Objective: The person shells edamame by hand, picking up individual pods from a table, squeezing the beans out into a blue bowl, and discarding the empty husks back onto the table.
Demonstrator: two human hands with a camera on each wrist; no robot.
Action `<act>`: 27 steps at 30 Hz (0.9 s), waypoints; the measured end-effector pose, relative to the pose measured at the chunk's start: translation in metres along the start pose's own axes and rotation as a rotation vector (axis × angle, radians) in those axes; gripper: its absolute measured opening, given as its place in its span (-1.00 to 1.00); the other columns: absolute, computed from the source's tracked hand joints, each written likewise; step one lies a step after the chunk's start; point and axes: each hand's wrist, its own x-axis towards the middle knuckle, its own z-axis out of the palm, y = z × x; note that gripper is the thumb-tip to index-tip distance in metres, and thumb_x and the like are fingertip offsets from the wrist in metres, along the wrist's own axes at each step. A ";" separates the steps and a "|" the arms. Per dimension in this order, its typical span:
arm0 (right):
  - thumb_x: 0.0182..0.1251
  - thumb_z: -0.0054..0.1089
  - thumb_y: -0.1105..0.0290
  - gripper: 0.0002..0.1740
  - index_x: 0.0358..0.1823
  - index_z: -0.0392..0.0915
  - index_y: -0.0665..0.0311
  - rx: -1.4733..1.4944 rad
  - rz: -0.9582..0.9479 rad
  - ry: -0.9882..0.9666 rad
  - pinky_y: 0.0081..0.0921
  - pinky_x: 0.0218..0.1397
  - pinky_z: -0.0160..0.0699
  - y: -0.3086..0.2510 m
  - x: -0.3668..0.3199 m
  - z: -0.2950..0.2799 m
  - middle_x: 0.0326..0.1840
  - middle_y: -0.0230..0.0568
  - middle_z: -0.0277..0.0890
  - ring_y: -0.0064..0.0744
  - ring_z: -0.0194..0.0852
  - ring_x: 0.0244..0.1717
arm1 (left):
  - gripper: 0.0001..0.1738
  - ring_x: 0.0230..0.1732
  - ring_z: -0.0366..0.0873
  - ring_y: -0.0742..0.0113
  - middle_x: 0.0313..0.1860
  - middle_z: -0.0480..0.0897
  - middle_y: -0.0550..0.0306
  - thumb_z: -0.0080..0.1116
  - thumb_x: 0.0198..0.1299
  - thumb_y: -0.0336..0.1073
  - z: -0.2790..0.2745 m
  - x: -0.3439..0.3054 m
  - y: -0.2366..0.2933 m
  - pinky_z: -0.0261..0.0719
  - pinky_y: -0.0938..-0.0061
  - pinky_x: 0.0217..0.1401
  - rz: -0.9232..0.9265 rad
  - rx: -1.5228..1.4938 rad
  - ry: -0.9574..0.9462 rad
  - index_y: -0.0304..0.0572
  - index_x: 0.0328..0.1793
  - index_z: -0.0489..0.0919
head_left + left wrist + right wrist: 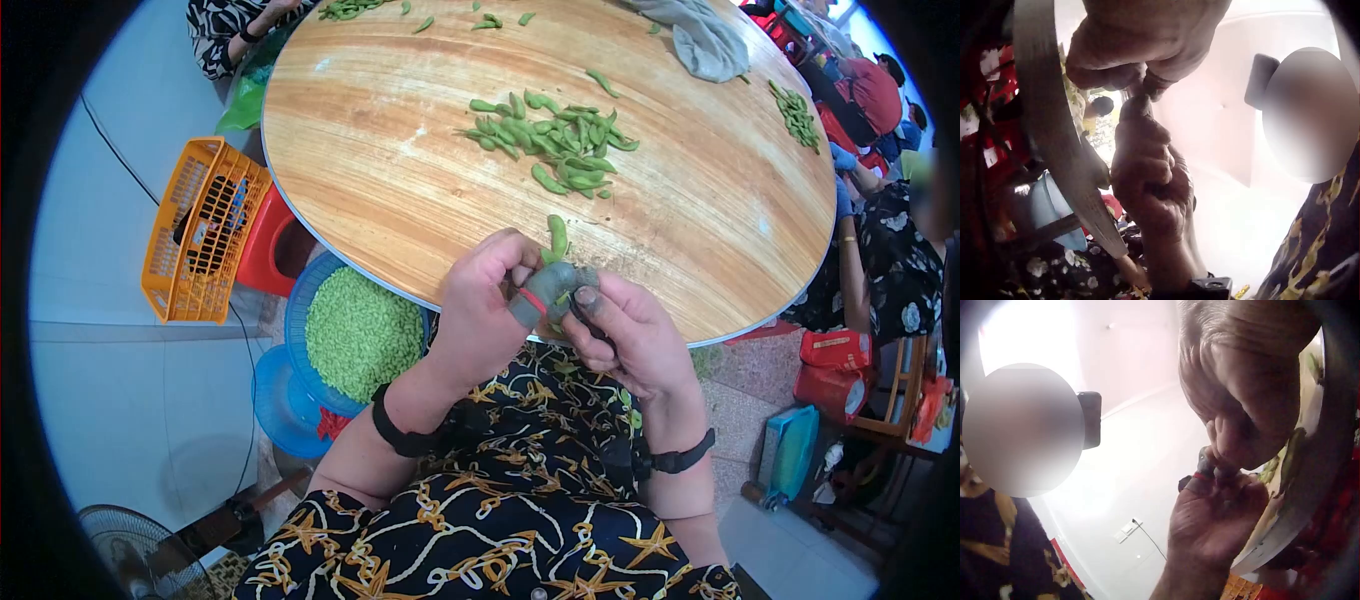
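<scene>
Both hands meet over the near edge of the round wooden table (400, 200). My left hand (490, 305), with grey covers on its fingers and a red band (533, 300) round one, has curled fingers close against a green soybean pod (557, 238) that points away from me. My right hand (640, 335) is curled, its thumb tip darkened, pinching at a bit of green (563, 299) between the hands. Most of that bit is hidden by fingers. In the right wrist view the left hand (1216, 515) shows below the right hand (1247, 381), fingertips together.
A pile of soybean pods (560, 140) lies mid-table, and a grey cloth (708, 45) at the far edge. Left below the table stands a blue basin of shelled beans (362, 330), beside an orange crate (190, 235) and red stool (265, 240). Another person's arm (850, 240) is at right.
</scene>
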 end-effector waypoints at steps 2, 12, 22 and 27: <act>0.47 -0.20 0.29 -0.76 -0.25 0.38 0.30 0.018 -0.003 0.003 -0.79 -0.71 -0.10 -0.001 0.000 0.002 -0.63 -0.49 0.21 -0.78 -0.06 -0.72 | -0.89 -0.43 0.39 0.62 -0.47 0.47 0.30 0.19 0.13 -0.39 0.002 0.000 -0.006 0.34 0.69 -0.40 -0.054 -0.120 -0.050 -0.26 -0.32 0.50; 0.47 -0.22 0.27 -0.73 -0.18 0.39 0.33 0.095 0.012 -0.046 -0.80 -0.71 -0.06 0.000 0.001 0.000 -0.64 -0.46 0.24 -0.78 -0.01 -0.73 | -0.86 -0.34 0.47 0.54 -0.40 0.51 0.28 0.21 0.09 -0.41 0.007 0.006 0.002 0.45 0.60 -0.36 0.019 -0.383 0.055 -0.26 -0.23 0.54; 0.47 -0.22 0.28 -0.73 -0.10 0.40 0.31 -0.256 -0.174 0.086 -0.76 -0.63 0.03 0.000 0.002 0.004 -0.62 -0.50 0.25 -0.77 0.02 -0.68 | -0.85 -0.30 0.51 0.42 -0.34 0.58 0.18 0.22 0.10 -0.35 -0.004 0.009 -0.001 0.46 0.52 -0.22 0.004 -0.181 -0.023 -0.29 -0.29 0.58; 0.47 -0.22 0.30 -0.73 -0.26 0.42 0.31 -0.371 -0.290 0.360 -0.74 -0.60 0.05 -0.006 -0.001 0.024 -0.63 -0.52 0.23 -0.75 0.05 -0.65 | -0.90 -0.29 0.51 0.43 -0.33 0.59 0.16 0.22 0.09 -0.39 0.003 0.007 -0.007 0.45 0.52 -0.15 -0.154 -0.797 -0.058 -0.26 -0.32 0.58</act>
